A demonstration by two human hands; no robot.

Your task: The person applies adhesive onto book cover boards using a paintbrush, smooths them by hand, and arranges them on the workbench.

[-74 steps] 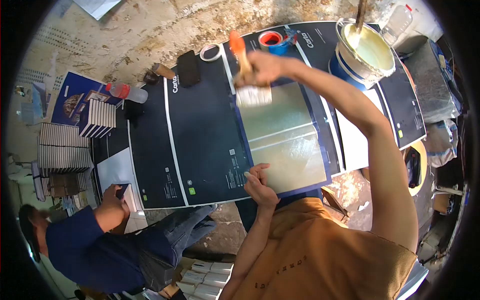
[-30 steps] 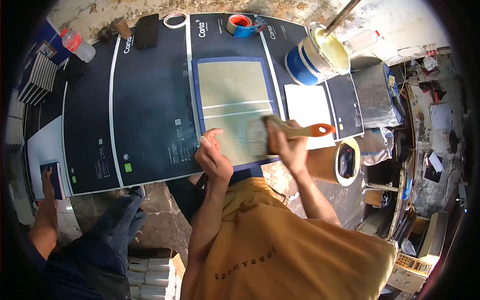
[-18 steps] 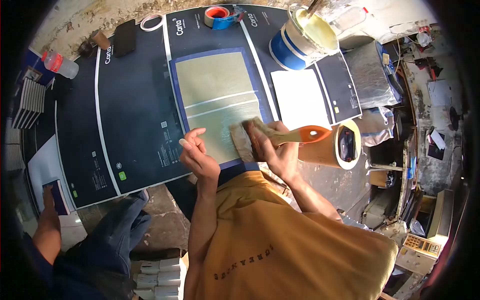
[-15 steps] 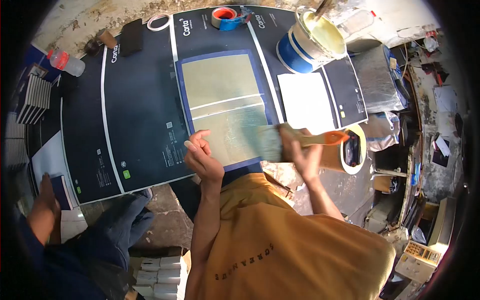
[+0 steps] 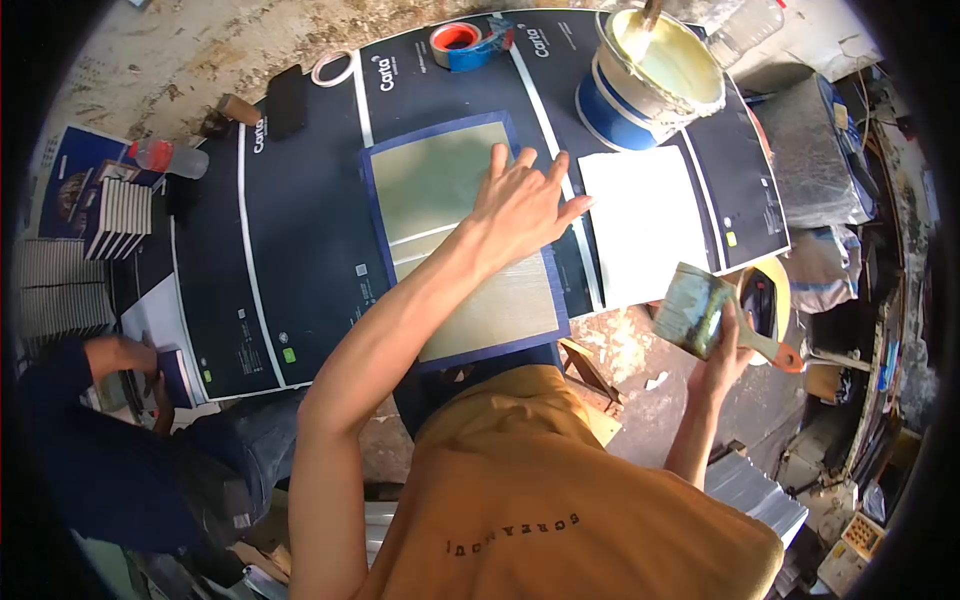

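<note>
My right hand (image 5: 726,358) is wrapped round the handle of a wide paste brush (image 5: 690,310), held off the table's front right edge with the bristles towards the table. My left hand (image 5: 525,205) has its fingers spread and holds nothing. It reaches over the right side of a book cover (image 5: 432,185), made of two beige boards on a dark blue sheet, its thumb near the stack of white paper (image 5: 642,225). My forearm hides part of the cover's middle. Behind the paper stands a white and blue bucket (image 5: 605,108) of pale paste, a stick in it.
Rolls of tape (image 5: 458,40), a dark phone-like slab (image 5: 285,105) and a bottle (image 5: 180,158) line the back edge. Stacked books (image 5: 122,215) stand at the left. Beside me, another person's hands (image 5: 130,360) hold a dark blue book (image 5: 182,378). A large tape-like roll (image 5: 775,275) is at the right.
The brush has moved right, away from the cover, in my right hand. My left hand has reached forward and right across the cover, its fingers opening. The view has shifted slightly.
</note>
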